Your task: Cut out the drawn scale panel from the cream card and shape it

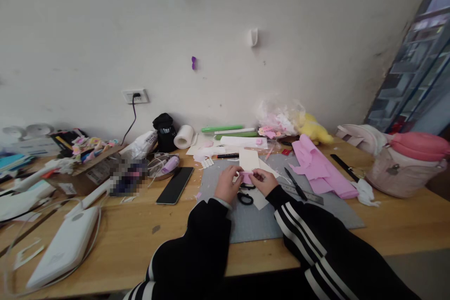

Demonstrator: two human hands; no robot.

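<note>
You are pinching a small pink paper piece [247,176] between your left hand [228,183] and right hand [263,181], folding it over the grey mat [298,218]; pressing the crease looks due next.

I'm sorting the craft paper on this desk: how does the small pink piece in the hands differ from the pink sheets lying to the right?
The small pink piece is a tiny scrap; the pink sheets are far larger. The small pink piece is pinched between the left hand and right hand over the grey mat; the pink sheets lie untouched, partly on the wooden table. The pink sheets look loosely folded and layered. Both share a similar light pink.
</note>
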